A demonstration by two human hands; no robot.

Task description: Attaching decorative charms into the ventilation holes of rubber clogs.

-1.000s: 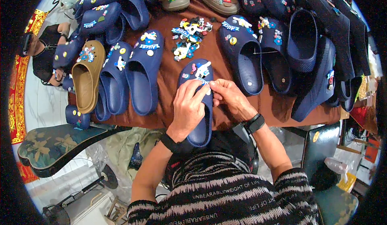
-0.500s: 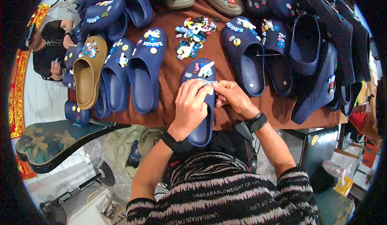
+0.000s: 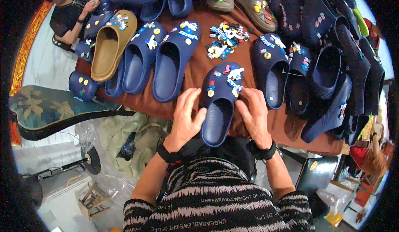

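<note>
A navy clog point(image 3: 217, 119) lies in front of me at the near edge of the brown cloth, toe pointing away. Colourful shoe charms point(image 3: 234, 85) sit on its upper. Beside its left edge is my left hand point(image 3: 185, 117), fingers stretched and thumb apart, with nothing gripped. My right hand point(image 3: 253, 114) is at the right edge, thumb and fingers spread close to the clog; whether the fingertips touch it I cannot tell. Just beyond the toe is a pile of loose charms point(image 3: 226, 38).
More navy clogs point(image 3: 169, 72) and a brown clog point(image 3: 105, 53) stand to the left. Others point(image 3: 275, 84) crowd the right, with grey-brown clogs point(image 3: 257, 11) at the back. A patterned padded seat point(image 3: 45, 107) is at left. One person point(image 3: 75, 13) sits far left; another point(image 3: 375, 153) is far right.
Both hands have come off the charms on the upper and parted to either side of the clog. My view has shifted, and the clog's upper is now uncovered.
</note>
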